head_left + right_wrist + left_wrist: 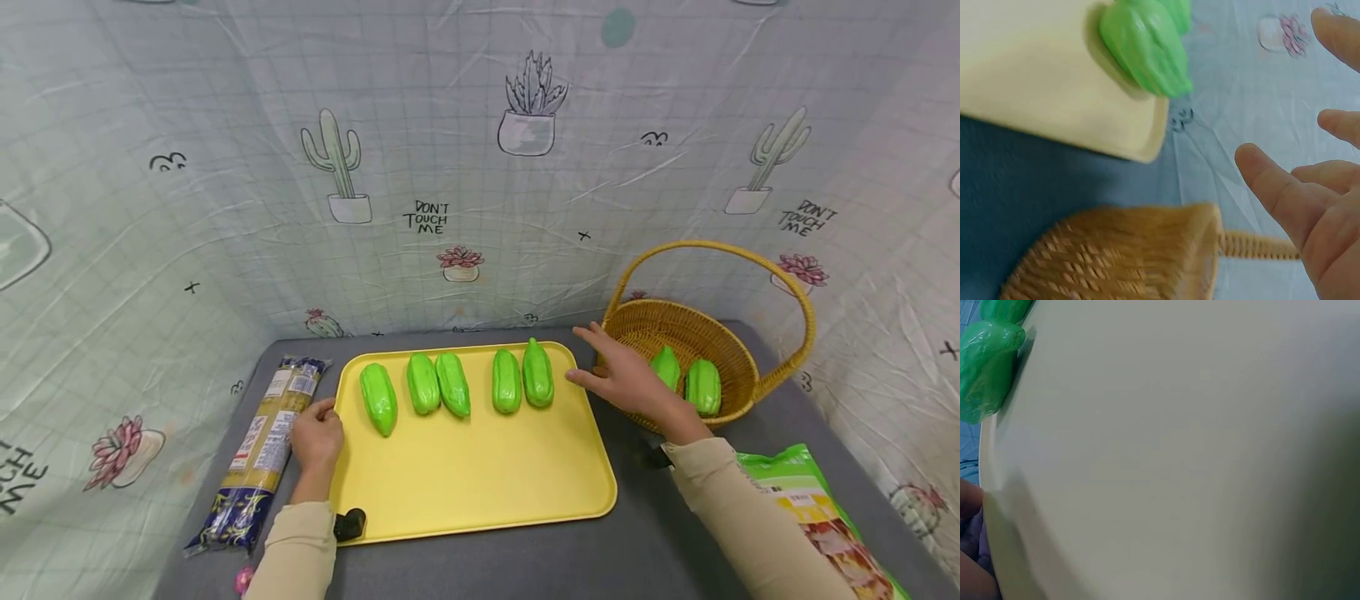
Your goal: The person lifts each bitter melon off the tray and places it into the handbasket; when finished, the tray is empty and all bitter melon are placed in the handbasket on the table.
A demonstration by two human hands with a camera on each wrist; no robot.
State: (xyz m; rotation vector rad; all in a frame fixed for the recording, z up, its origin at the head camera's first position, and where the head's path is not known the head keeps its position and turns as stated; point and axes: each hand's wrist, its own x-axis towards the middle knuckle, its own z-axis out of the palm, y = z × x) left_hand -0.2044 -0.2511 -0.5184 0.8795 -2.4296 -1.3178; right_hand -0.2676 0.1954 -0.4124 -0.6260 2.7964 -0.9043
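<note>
Several glossy green ridged fruits (378,398) lie in a row along the far side of a yellow tray (480,475). Two more green fruits (702,388) are inside a wicker basket (731,342) on the right. At the tray's left rim, my left hand (317,437) has its fingers curled at the edge; a fingertip (969,499) meets the rim in the left wrist view. My right hand (626,375), fingers spread and holding nothing, hovers between the tray's far right corner and the basket. Its forearm partly hides the basket's front.
A long pack of pasta (258,454) lies left of the tray, close to my left hand. At the right front is a green printed bag (821,521), partly under my right sleeve. The basket's tall handle (708,244) arches upward. A patterned cloth (480,167) stands behind the table.
</note>
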